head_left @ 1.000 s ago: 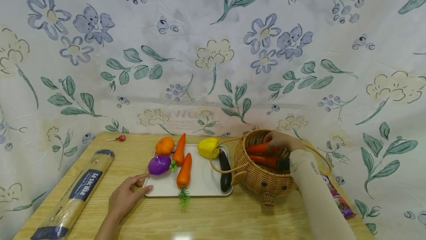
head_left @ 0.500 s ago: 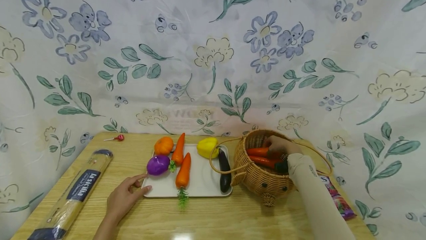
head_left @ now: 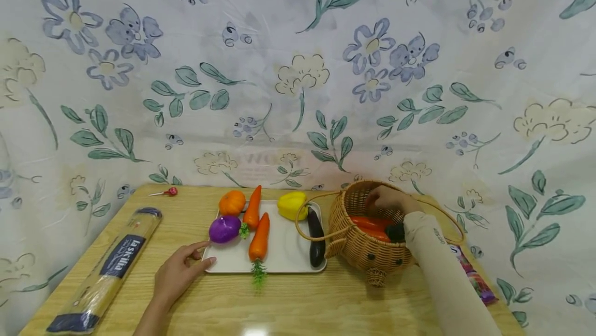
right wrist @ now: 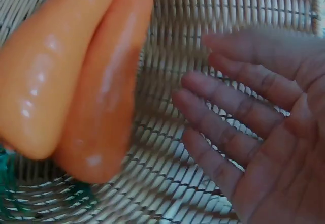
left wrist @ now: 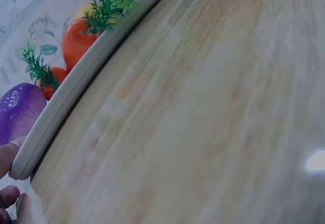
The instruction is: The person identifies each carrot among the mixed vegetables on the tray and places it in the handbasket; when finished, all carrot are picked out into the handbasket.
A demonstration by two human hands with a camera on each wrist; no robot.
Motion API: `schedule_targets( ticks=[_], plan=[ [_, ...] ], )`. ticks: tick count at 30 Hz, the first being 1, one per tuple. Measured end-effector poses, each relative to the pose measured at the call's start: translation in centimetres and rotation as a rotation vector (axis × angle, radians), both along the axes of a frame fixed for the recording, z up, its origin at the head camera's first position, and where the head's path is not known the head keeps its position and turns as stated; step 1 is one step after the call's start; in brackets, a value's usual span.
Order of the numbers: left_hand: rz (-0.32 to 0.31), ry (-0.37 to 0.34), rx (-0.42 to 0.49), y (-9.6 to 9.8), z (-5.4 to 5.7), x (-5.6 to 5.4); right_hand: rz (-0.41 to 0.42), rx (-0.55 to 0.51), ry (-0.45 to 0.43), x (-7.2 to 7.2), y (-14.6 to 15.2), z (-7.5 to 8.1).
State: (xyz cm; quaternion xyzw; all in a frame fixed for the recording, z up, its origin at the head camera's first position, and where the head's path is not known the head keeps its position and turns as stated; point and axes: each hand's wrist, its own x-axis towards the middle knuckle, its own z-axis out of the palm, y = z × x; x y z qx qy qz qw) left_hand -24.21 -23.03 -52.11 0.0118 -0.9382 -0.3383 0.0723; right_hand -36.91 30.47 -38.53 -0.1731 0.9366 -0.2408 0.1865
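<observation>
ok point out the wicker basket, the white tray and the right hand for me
wicker basket (head_left: pixel 356 245): head view, on its outer front wall
white tray (head_left: pixel 289 248): head view, on its bare floor
right hand (head_left: pixel 388 199): head view, on its back

Passable over the tray (head_left: pixel 288 253) between front carrot (head_left: pixel 259 238) and eggplant (head_left: pixel 317 251); obstructed near the eggplant by the looping basket handle (head_left: pixel 297 223).

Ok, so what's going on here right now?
A person's right hand is inside the wicker basket, open beside two orange vegetables it isn't holding. Their left hand holds the near-left corner of a white tray, where a pumpkin, yellow pepper, eggplant, two carrots and a purple vegetable lie.
</observation>
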Motion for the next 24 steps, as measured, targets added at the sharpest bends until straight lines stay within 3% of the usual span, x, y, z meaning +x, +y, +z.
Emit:
schedule_targets(
  ticks=[9,12,16,20,24],
  plan=[
    [0.001,0.017,0.004,0.0,-0.1,-0.1,0.033,-0.054,0.010,0.9,-1.0,4.1],
    [-0.002,0.024,0.006,0.0,-0.1,-0.1,0.056,-0.112,0.070,1.7,-2.0,5.5],
    [-0.007,0.024,0.009,-0.1,-0.2,0.0,0.047,-0.240,0.178,3.8,-4.9,6.8],
    [-0.007,0.023,0.009,-0.2,-0.3,0.0,-0.002,-0.346,0.253,6.4,-9.3,6.9],
    [-0.012,0.020,0.013,-0.3,-0.3,-0.1,0.014,-0.442,0.265,8.6,-13.7,5.6]
  ],
)
